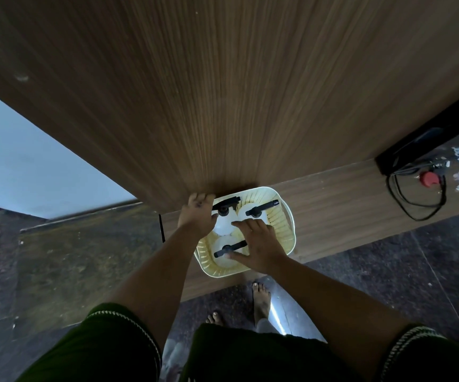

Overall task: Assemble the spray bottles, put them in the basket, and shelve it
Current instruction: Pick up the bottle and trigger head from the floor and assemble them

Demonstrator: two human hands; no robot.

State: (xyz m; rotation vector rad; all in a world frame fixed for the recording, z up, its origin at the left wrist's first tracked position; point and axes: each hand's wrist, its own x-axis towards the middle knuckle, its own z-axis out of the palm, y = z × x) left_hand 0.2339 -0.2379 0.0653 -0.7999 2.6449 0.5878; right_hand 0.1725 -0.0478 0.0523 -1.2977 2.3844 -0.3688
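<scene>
Your left hand (196, 216) lies at the far-left corner of the cream perforated plastic basket (283, 230), fingers curled over that corner where it meets the lower edge of the tall brown wood-grain panel (222, 106); whether the fingers grip the basket rim or only press against the panel cannot be told from this view. To its right, your right hand (261, 248) rests spread flat and open on top of the basket's contents, fingers fanned leftward, the thumb touching the nearest black trigger spray head (229, 248); it clasps nothing.

The basket sits on the low brown wooden ledge (346, 205), its long axis running from near-left to far-right, its far end tucked just under the panel. Inside stand three white plastic spray bottles (222, 228), each with a black head fitted: two at the far end, one at the near end. Assembly and loading appear complete; shelving is the step in hand.

The move ahead turns on this: the basket lies directly under both hands and its far rim already touches the panel, so any push must run along the ledge away from you. The right hand, lying centrally over the load, is better placed to steady the bottles.
</scene>
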